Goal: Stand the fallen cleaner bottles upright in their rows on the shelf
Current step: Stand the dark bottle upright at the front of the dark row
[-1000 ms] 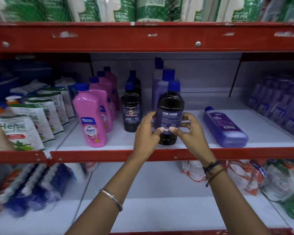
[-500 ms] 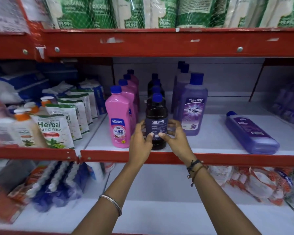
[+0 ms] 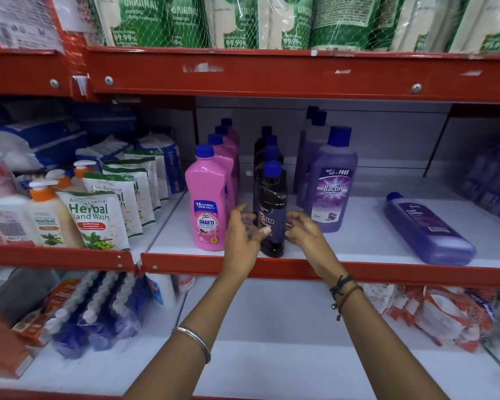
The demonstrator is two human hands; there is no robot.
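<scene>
Your left hand [image 3: 244, 235] and right hand [image 3: 302, 230] are flanking the dark bottle [image 3: 272, 209] at the front edge of the shelf [image 3: 358, 246]. The left grip is spread, with a fingertip near or just touching the label. The right grip is also loosely spread, fingertips at the bottle's side; neither is clamping on it, though light contact cannot be ruled out.

The dark bottle is standing upright at the head of its row, between the pink bottle [image 3: 207, 203] and the upright purple bottle [image 3: 332, 183]. Judging by this, you are finishing its placement. While you are letting go, be drawing both hands straight back toward the front edge so that no finger is dragging the label or tipping the bottle into the pink bottle just beside it. Be checking that its base is sitting fully on the shelf, behind the red lip.

One fallen purple bottle [image 3: 427, 229] is lying on its side well apart, toward the right end of the shelf. It is likely needing attention next.
</scene>
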